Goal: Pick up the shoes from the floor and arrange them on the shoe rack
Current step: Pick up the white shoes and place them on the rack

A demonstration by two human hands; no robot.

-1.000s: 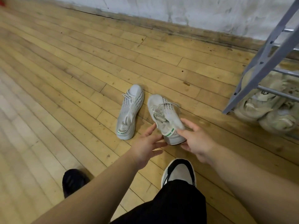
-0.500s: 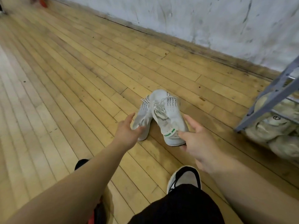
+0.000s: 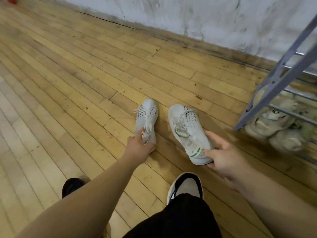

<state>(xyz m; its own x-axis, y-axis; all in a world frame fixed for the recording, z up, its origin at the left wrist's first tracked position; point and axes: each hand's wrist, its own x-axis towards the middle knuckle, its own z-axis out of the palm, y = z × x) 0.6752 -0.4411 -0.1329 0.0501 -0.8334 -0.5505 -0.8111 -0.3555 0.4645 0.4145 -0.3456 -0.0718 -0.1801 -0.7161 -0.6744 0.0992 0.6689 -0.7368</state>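
We see two white shoes on the wooden floor (image 3: 72, 93), toes pointing to 12 o'clock. Our left hand (image 3: 139, 146) lies on the heel of the left shoe (image 3: 147, 117); its fingers are bent around the heel opening, so it grips the shoe there. Our right hand (image 3: 223, 156) is at 4 o'clock from the right shoe (image 3: 187, 129). Its thumb is on the heel with the green stripe and the other fingers go along the outer side, so the hand pinches the heel of this shoe.

Half a second ago the two shoes were pressed together, side by side, and the left hand was only touching the left one. Now the shoes are apart, with a strip of bare floor between them.

At 3 o'clock stands the grey metal shoe rack (image 3: 281, 73), with beige shoes (image 3: 274, 124) on its lowest bars. One of them carries a small round dark logo, too small to read. The rows of small dark marks on the white shoes are not readable either.
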